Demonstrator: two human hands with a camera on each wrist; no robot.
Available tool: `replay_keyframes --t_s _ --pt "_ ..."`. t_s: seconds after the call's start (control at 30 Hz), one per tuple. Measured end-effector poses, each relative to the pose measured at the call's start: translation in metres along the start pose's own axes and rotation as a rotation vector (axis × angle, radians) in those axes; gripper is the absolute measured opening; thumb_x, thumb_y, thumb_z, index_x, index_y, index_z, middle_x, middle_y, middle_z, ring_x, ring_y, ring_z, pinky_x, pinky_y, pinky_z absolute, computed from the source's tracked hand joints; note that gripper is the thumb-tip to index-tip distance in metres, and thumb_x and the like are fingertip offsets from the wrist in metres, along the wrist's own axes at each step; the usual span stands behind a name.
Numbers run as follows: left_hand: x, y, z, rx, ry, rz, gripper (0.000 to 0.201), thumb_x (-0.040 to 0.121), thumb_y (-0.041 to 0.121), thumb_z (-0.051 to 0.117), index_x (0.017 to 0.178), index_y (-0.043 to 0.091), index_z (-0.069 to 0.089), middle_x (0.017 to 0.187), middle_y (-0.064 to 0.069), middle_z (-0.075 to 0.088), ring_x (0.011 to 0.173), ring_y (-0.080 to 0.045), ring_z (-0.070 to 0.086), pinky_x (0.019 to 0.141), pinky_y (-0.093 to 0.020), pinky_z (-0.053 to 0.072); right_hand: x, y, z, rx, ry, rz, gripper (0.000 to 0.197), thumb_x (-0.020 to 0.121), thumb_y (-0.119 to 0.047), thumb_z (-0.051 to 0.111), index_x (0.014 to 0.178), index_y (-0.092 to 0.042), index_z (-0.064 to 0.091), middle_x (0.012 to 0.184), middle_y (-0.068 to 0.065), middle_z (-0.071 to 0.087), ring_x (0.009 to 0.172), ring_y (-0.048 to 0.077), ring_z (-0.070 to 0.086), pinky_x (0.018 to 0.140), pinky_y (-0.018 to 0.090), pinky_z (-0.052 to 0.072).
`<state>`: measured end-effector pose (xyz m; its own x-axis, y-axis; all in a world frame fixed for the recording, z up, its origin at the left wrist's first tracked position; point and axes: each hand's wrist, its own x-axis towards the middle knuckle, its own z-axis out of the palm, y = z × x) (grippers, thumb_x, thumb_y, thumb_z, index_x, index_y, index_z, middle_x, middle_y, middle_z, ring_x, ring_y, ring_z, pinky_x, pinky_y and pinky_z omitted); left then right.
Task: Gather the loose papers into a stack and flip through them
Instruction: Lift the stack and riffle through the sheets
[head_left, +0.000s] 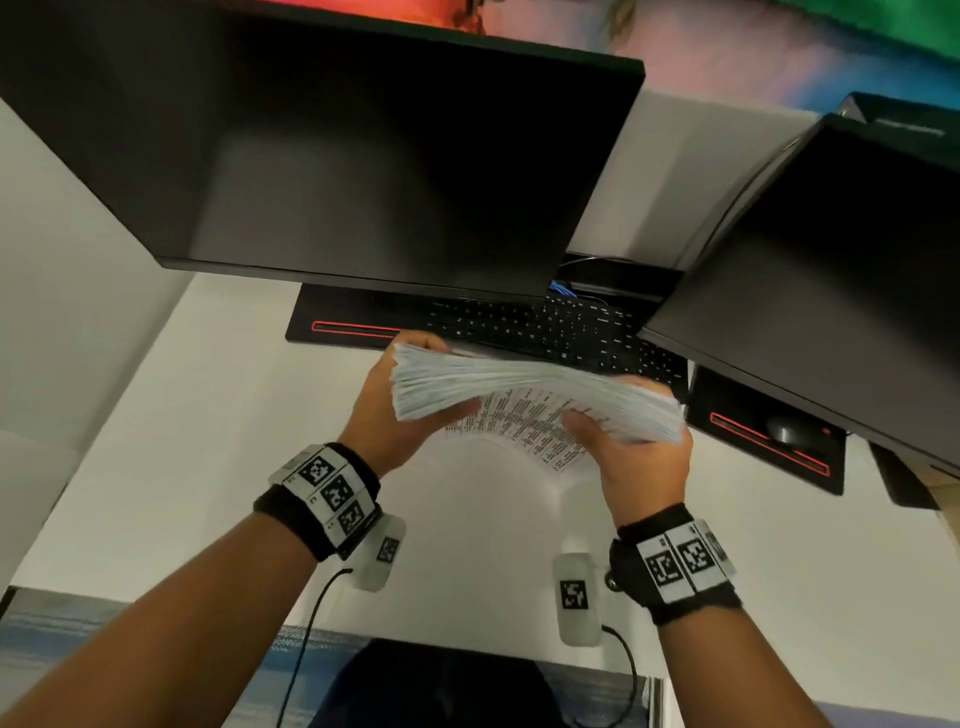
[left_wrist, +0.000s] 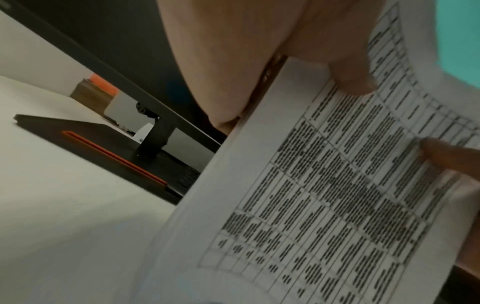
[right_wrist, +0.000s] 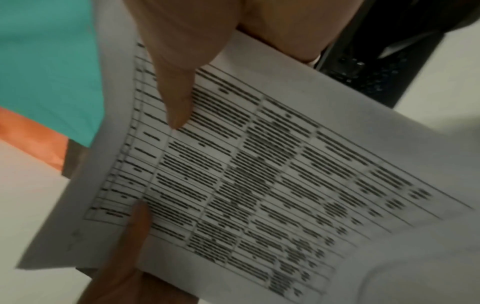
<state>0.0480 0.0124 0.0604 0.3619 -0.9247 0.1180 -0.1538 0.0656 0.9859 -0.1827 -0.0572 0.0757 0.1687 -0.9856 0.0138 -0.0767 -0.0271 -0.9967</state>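
Head view: both hands hold the stack (head_left: 535, 395) in the air above the desk (head_left: 208, 467), before the keyboard (head_left: 545, 327). Left hand (head_left: 387, 410) clamps its left end, right hand (head_left: 641, 462) its right end. Its underside shows a printed table.

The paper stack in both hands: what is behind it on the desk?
Behind the paper stack lies a black keyboard under the monitor. The stack covers the keyboard's near edge.
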Motion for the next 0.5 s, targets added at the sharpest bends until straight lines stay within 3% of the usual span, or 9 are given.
replay_keyframes --t_s 0.1,0.17,0.23,0.3,0.37,0.43,0.5 --pt "0.001 0.018 0.01 -0.083 0.094 0.17 0.054 0.074 0.046 0.077 0.109 0.017 0.048 0.093 0.008 0.062 0.079 -0.006 0.065 0.066 -0.026 0.056 0.002 -0.013 -0.001 0.134 0.013 -0.113 0.06 0.067 -0.008 0.086 0.116 -0.012 0.053 0.105 0.002 0.069 0.094 0.012 0.071 0.075 0.023 0.058" --pt "0.003 0.024 0.015 -0.075 0.153 0.233 0.05 0.082 0.05 0.068 0.107 0.011 0.049 0.092 0.005 0.058 0.076 -0.002 0.061 0.063 -0.016 0.051 0.003 -0.018 0.002 0.191 0.052 -0.143 0.042 0.077 -0.013 0.075 0.114 -0.008 0.055 0.099 -0.007 0.07 0.091 0.009 0.069 0.073 0.021 0.057" --pt "0.006 0.027 0.019 -0.037 0.208 0.238 0.039 0.086 0.039 0.06 0.102 0.005 0.052 0.088 0.004 0.057 0.072 0.001 0.059 0.06 -0.011 0.046 0.005 -0.022 0.005 0.163 0.141 -0.128 0.022 0.081 -0.016 0.062 0.102 -0.01 0.063 0.089 -0.016 0.069 0.089 0.009 0.068 0.074 0.028 0.057" --pt "0.01 0.028 0.02 0.003 0.267 0.227 0.029 0.087 0.031 0.051 0.098 0.004 0.054 0.084 0.006 0.057 0.069 0.004 0.056 0.06 -0.009 0.043 0.008 -0.023 0.007 0.132 0.189 -0.098 0.015 0.082 -0.018 0.057 0.093 -0.015 0.067 0.088 -0.013 0.068 0.095 0.023 0.066 0.084 0.044 0.057" --pt "0.013 0.031 0.022 -0.002 0.273 0.204 0.026 0.088 0.029 0.05 0.101 0.006 0.054 0.085 0.006 0.057 0.073 0.004 0.056 0.063 -0.01 0.045 0.01 -0.024 0.008 0.143 0.188 -0.086 0.014 0.083 -0.019 0.057 0.093 -0.019 0.067 0.094 -0.005 0.068 0.099 0.029 0.065 0.087 0.049 0.055" --pt "0.016 0.03 0.017 -0.041 0.219 0.145 0.036 0.085 0.025 0.063 0.114 0.011 0.046 0.094 0.007 0.058 0.081 -0.001 0.061 0.07 -0.017 0.051 0.012 -0.018 0.004 0.196 0.129 -0.079 0.021 0.083 -0.016 0.063 0.103 -0.023 0.063 0.104 -0.001 0.068 0.103 0.026 0.066 0.084 0.044 0.059" --pt "0.016 0.021 0.011 -0.022 0.121 0.012 0.067 0.074 0.012 0.081 0.124 0.02 0.038 0.103 0.01 0.059 0.09 -0.001 0.065 0.079 -0.023 0.057 0.012 -0.006 -0.001 0.214 0.047 -0.042 0.046 0.081 0.002 0.071 0.117 -0.02 0.053 0.114 0.001 0.065 0.105 0.016 0.067 0.078 0.028 0.059"
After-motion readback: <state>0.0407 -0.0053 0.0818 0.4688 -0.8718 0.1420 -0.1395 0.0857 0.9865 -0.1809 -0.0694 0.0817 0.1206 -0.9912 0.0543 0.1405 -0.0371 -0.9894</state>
